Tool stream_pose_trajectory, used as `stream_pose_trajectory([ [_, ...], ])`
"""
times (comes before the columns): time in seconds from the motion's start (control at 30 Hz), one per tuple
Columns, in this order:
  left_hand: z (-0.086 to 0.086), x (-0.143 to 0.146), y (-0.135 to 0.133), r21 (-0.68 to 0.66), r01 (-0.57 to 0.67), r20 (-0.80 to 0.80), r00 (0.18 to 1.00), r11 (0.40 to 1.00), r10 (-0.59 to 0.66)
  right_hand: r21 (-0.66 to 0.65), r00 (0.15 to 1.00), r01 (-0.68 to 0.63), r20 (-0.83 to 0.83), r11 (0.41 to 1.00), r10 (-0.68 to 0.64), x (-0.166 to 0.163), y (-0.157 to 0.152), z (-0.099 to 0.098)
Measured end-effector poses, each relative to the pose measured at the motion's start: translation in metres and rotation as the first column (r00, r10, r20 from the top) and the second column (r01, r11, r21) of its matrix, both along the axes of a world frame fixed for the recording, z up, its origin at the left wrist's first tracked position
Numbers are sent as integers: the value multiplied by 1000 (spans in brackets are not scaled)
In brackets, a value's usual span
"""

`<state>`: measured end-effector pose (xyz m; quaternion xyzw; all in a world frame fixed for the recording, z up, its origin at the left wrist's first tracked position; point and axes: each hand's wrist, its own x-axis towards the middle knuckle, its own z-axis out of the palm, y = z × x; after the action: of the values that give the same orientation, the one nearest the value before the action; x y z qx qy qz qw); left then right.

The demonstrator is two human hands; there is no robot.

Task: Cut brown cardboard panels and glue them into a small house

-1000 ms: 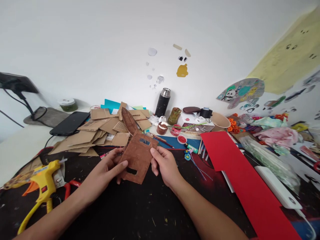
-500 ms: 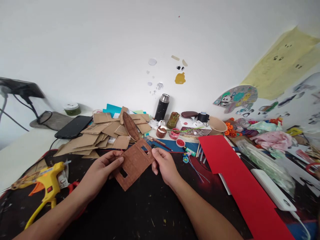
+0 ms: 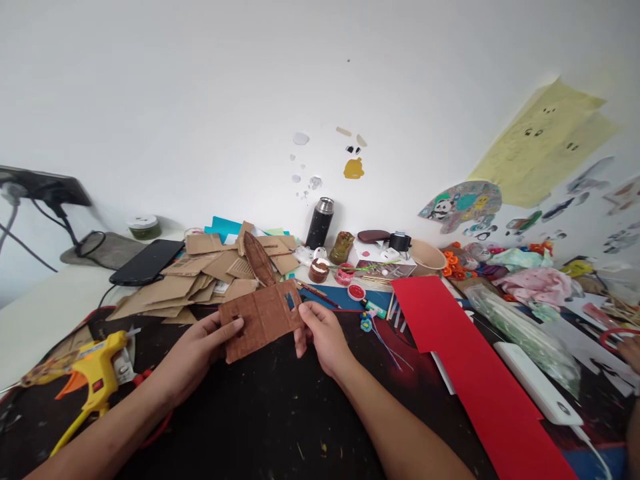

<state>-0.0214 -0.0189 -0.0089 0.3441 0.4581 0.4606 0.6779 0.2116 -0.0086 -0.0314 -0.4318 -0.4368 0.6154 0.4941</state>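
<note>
A flat brown-painted cardboard piece [image 3: 263,320] with cut-out openings is held up over the dark mat, tilted with its right end higher. My left hand [image 3: 203,350] pinches its left end, thumb on the front face near one opening. At the right end, my right hand [image 3: 323,337] grips the edge beside another opening, thumb in front and fingers partly behind. Just beyond the piece stands a brown leaf-shaped cardboard cut-out [image 3: 259,259], leaning on a heap of plain cardboard scraps [image 3: 165,293].
A yellow hot glue gun [image 3: 97,373] lies at the left, close to red-handled scissors [image 3: 143,377]. Long red card [image 3: 465,360] stretches along the right. Paint pots [image 3: 319,270] and a black flask [image 3: 320,223] stand at the back. Another person's hand [image 3: 631,350] shows at the right edge.
The brown cardboard piece has turned to a flatter slant, its left end swinging up, both hands still on it. Another person's hand has come into sight at the far right.
</note>
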Motion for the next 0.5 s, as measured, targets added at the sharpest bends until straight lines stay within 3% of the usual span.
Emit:
stream_pose_trajectory([
  [0.2, 3, -3, 2, 2, -104, 18, 994, 995, 104, -3, 987, -160, 30, 987, 160, -2, -3, -4],
  [0.37, 4, -2, 0, 17, -55, -33, 998, 998, 56, 18, 993, -116, 10, 993, 115, -1, -3, -4],
  [0.5, 3, 0, 0, -44, -23, -1, 1000, 999, 23, -3, 992, -122, -37, 992, 122, -2, -3, -5],
])
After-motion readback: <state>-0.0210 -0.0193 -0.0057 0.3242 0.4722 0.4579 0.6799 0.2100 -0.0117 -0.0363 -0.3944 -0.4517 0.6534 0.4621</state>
